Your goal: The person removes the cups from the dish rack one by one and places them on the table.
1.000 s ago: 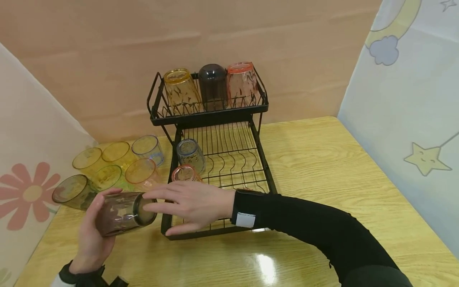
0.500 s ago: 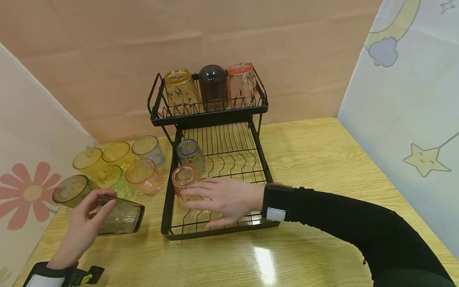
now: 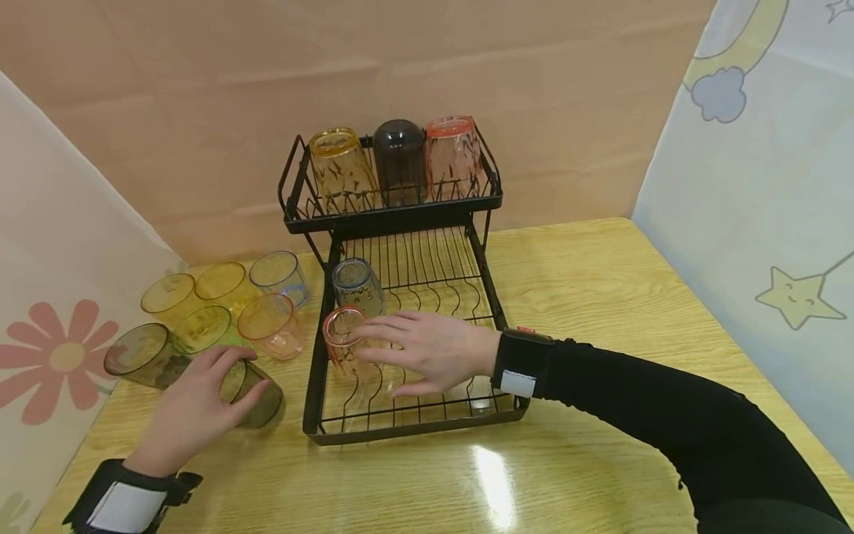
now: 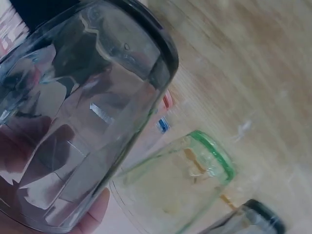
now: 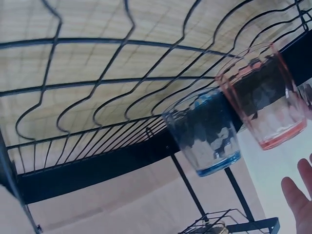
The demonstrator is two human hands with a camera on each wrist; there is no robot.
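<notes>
My left hand (image 3: 196, 404) holds a grey-tinted glass (image 3: 262, 400), mouth up and leaning, in front of the glasses at the left. In the left wrist view this glass (image 4: 97, 97) fills the upper left, with fingers round it; whether its base meets the table I cannot tell. My right hand (image 3: 427, 352) hovers palm down above the rack's lower tier, fingers spread and holding nothing. Its fingertips overlap an upside-down red-rimmed glass (image 3: 345, 348) in the head view. The right wrist view shows that glass (image 5: 268, 107) apart from the fingers, beside a blue-rimmed glass (image 5: 209, 141).
A black two-tier dish rack (image 3: 416, 430) stands mid-table. Its upper tier bears upside-down amber (image 3: 343, 170), dark grey (image 3: 400, 163) and pink (image 3: 454, 159) glasses. At the left stand several upright glasses, including green (image 3: 203, 330), pink (image 3: 270, 326), blue-rimmed (image 3: 280, 278) and grey (image 3: 143, 356) ones.
My right hand has left the grey glass's base and moved right over the rack. My left hand has turned that glass from lying sideways to mouth up, nearer the other glasses.
</notes>
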